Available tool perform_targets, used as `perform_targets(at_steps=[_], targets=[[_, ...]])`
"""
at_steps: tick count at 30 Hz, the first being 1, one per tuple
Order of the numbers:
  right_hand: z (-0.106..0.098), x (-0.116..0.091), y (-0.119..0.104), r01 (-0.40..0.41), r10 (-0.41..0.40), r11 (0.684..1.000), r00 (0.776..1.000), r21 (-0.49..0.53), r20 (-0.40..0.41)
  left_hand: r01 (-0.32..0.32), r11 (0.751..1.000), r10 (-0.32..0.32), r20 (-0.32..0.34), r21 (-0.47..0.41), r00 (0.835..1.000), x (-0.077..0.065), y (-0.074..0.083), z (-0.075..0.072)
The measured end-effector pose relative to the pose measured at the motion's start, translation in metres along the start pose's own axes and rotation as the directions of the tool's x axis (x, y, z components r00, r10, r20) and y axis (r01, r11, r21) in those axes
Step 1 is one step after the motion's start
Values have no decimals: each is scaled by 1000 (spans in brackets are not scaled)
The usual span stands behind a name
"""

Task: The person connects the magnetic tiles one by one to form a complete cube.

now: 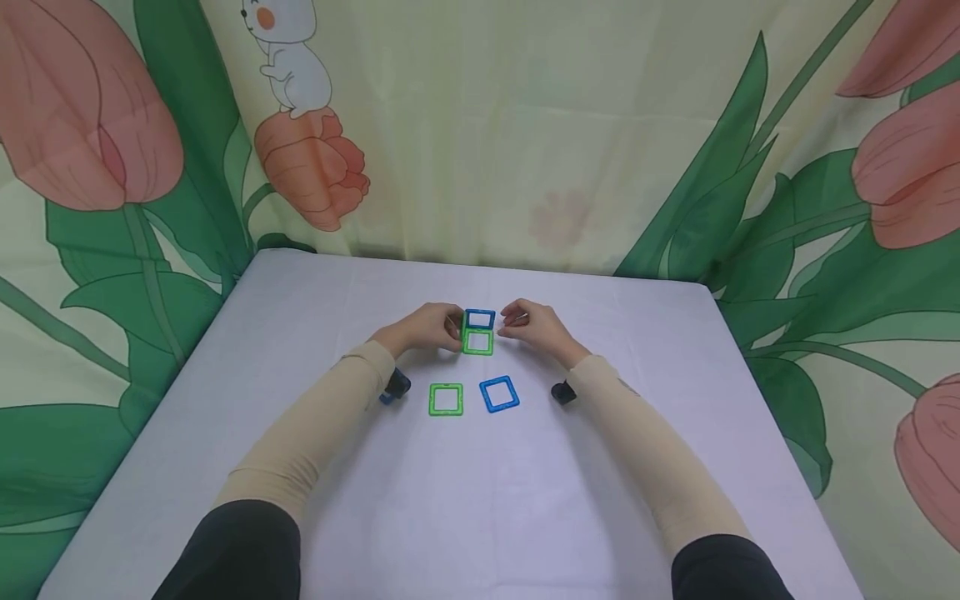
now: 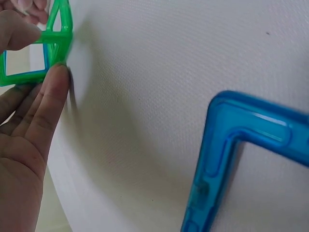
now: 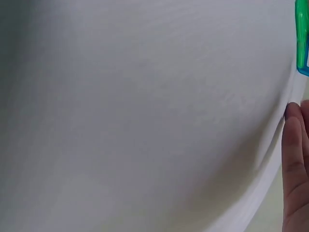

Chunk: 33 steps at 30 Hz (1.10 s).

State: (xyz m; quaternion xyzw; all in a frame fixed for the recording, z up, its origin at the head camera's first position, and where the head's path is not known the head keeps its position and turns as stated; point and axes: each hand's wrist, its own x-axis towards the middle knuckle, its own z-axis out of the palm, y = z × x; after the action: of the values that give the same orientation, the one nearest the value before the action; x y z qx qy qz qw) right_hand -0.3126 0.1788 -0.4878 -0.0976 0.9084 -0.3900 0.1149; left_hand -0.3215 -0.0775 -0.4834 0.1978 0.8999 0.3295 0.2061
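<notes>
Square green and blue magnetic tiles with hollow centres form a small joined structure at the table's middle in the head view. Its front face is a green magnetic tile (image 1: 477,342), with a blue magnetic tile (image 1: 480,319) above and behind. My left hand (image 1: 429,327) pinches the left side of this structure; in the left wrist view the thumb lies on a green tile edge (image 2: 55,36) and the fingers are on its other side. Just right of the structure my right hand (image 1: 542,327) hovers apart from it, fingers loosely bent, holding nothing. Its fingers (image 3: 293,145) show in the right wrist view.
Nearer the body lie a loose green tile (image 1: 446,400) and a loose blue tile (image 1: 499,394). Another blue tile (image 2: 219,130) lies by the left wrist, mostly hidden by the wrist camera in the head view. The white tabletop (image 1: 480,500) ends at a patterned curtain (image 1: 487,150).
</notes>
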Motion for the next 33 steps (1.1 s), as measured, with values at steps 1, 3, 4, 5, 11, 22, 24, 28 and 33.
perform_targets(at_steps=[1, 3, 4, 5, 11, 22, 24, 28, 33], targets=[[-1, -1, 2, -5, 5, 1000, 1000, -7, 5, 1, 1000, -1, -2, 1, 1000, 0, 0, 0], [-1, -4, 5, -14, 14, 1000, 1000, -16, 28, 5, 1000, -5, -3, -1, 1000, -1, 0, -1], [-2, -6, 6, -18, 18, 1000, 999, -20, 43, 8, 1000, -8, -4, -2, 1000, -2, 1, -2], [-1, -8, 7, -20, 22, 999, 998, -25, 60, 11, 1000, -11, -4, -4, 1000, -2, 1, -2], [4, -27, 9, 36, -25, 997, 986, -66, 167, 21, 1000, -21, 5, -12, 1000, -3, 3, -4], [23, -69, -15, 376, -216, 838, 894, -395, 392, 17, 1000, -17, 8, -16, 1000, -4, 1, -5], [24, -73, -20, 409, -226, 794, 886, -451, 405, 17, 1000, -17, 4, -19, 1000, -5, 1, -5], [25, -77, -26, 460, -255, 728, 870, -509, 421, 19, 1000, -19, 2, -22, 1000, -5, 1, -4], [23, -80, -31, 492, -270, 692, 855, -529, 443, 14, 1000, -14, 15, -17, 1000, -5, 2, -2]])
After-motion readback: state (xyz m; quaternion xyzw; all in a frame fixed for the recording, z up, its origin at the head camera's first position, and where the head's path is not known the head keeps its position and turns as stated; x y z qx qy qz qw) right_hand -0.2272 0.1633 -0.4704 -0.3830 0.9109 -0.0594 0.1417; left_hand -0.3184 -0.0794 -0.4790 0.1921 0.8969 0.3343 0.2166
